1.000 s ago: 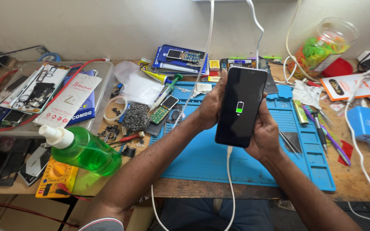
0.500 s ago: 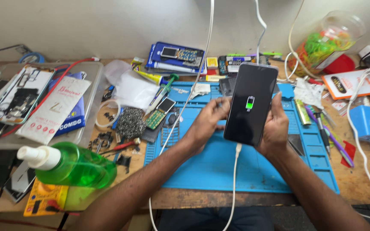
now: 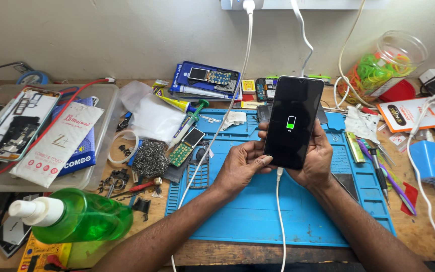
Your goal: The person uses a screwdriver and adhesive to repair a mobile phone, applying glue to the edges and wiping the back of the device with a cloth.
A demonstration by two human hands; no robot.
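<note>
Slim glossy black phone (image 3: 292, 121) held upright above a blue rubber mat (image 3: 258, 211) on the cluttered wooden desk (image 3: 419, 234), green battery icon glowing, white cable (image 3: 281, 216) plugged underneath, right hand (image 3: 314, 157) cradling its back in a firm grip, left hand (image 3: 241, 166) pinching its lower edge, green translucent spray bottle (image 3: 71, 217) near left.

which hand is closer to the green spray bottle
Left. The left hand is at the phone's lower left edge, on the side toward the green bottle. The right hand holds the phone from behind, farther away.
</note>
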